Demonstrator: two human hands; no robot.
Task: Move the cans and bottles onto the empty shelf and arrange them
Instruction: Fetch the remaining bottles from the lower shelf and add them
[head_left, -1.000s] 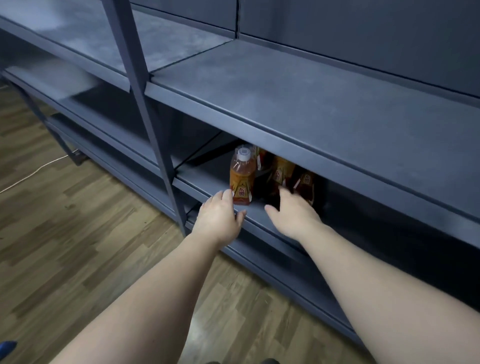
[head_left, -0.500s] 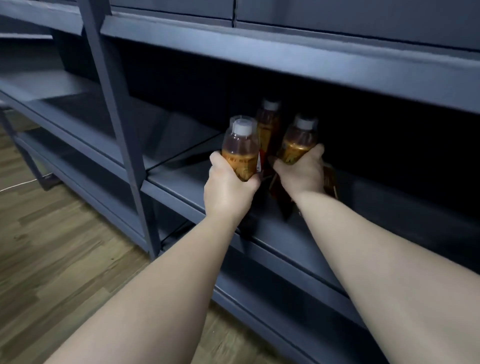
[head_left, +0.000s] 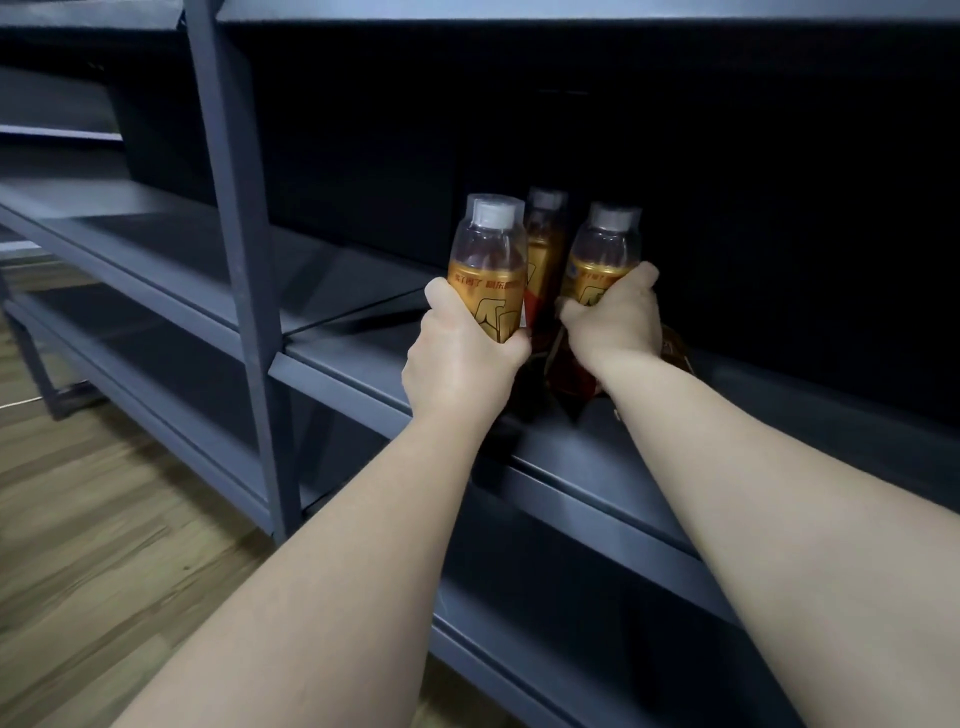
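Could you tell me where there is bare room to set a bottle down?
Bare: the shelf left of the upright post; the board between post and left hand. Crowded: onward to the right hand, where another bottle stands.

You face dark grey metal shelving (head_left: 156, 244) with 1 upright post (head_left: 234, 208) at left; a wood-plank floor (head_left: 104, 545) lies near left, dimly lit.

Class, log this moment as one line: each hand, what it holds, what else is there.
left hand: grips left bottle | right hand: grips right bottle | third bottle: behind, between them | shelf: grey metal
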